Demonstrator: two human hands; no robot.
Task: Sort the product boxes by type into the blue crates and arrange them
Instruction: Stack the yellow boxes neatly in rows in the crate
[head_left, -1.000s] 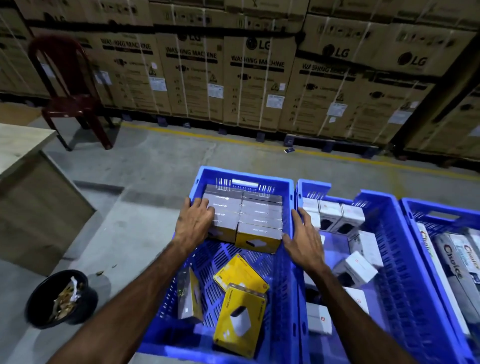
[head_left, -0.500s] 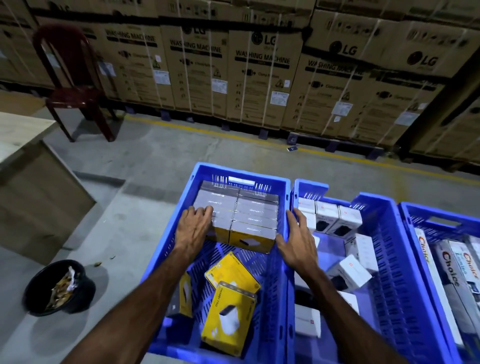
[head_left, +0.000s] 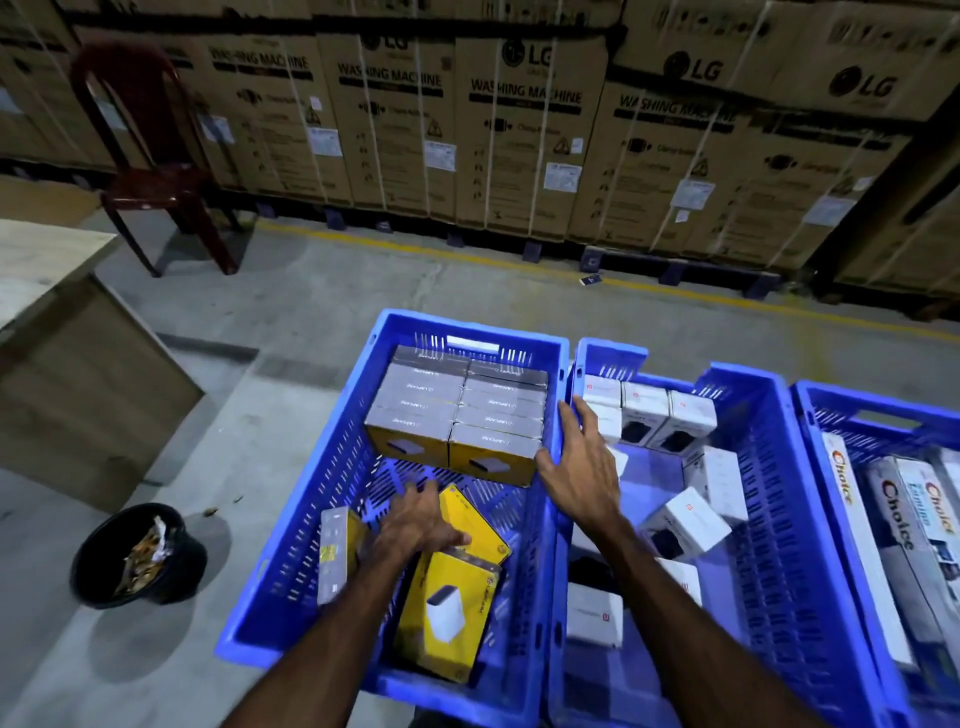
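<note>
Nearest the camera, at the near end of the left blue crate, loose yellow boxes lie tilted and overlapping on the slotted floor. They look like small, light, stiff retail cartons, likely glossy and a little slippery, so a pinch across two opposite long edges would probably serve best. A person's left hand reaches palm-down over one yellow box, fingers spread on it; whether it has closed a hold cannot be told through the blur. Farther along, the right hand rests flat and unclenched against the dividing crate wall, grasping nothing, thumb beside the stacked rows packed at the far end. Beyond it, white boxes lie scattered in the middle crate.
</note>
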